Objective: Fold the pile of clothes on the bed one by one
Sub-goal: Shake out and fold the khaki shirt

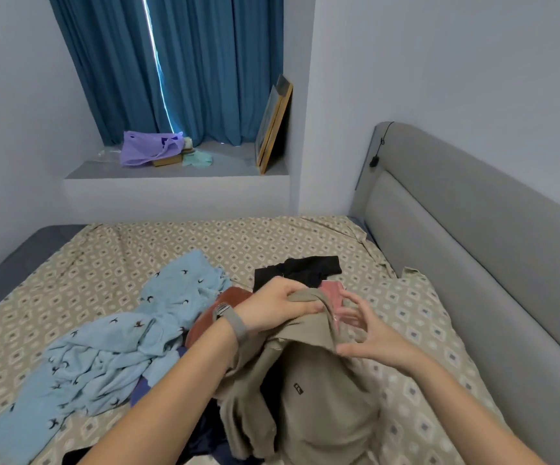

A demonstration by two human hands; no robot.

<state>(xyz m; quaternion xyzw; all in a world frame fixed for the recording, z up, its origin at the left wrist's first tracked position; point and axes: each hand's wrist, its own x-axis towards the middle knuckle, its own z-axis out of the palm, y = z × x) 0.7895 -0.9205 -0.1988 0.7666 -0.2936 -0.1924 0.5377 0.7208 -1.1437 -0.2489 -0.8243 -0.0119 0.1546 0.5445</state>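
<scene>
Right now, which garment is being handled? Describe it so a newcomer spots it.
On the bed, beside the headboard, lies a clothes pile. Both hands hold the khaki shirt; it alone is plain beige with a small dark chest label.

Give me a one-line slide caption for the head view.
Both hands, left hand and right hand, lift a khaki shirt from the clothes pile on the patterned bed.

- Two hands: left hand (273, 308), right hand (369, 337)
- One bed (204, 243)
- One watch (230, 315)
- Two picture frames (273, 125)
- One purple bag (149, 147)
- One curtain (171, 62)
</scene>
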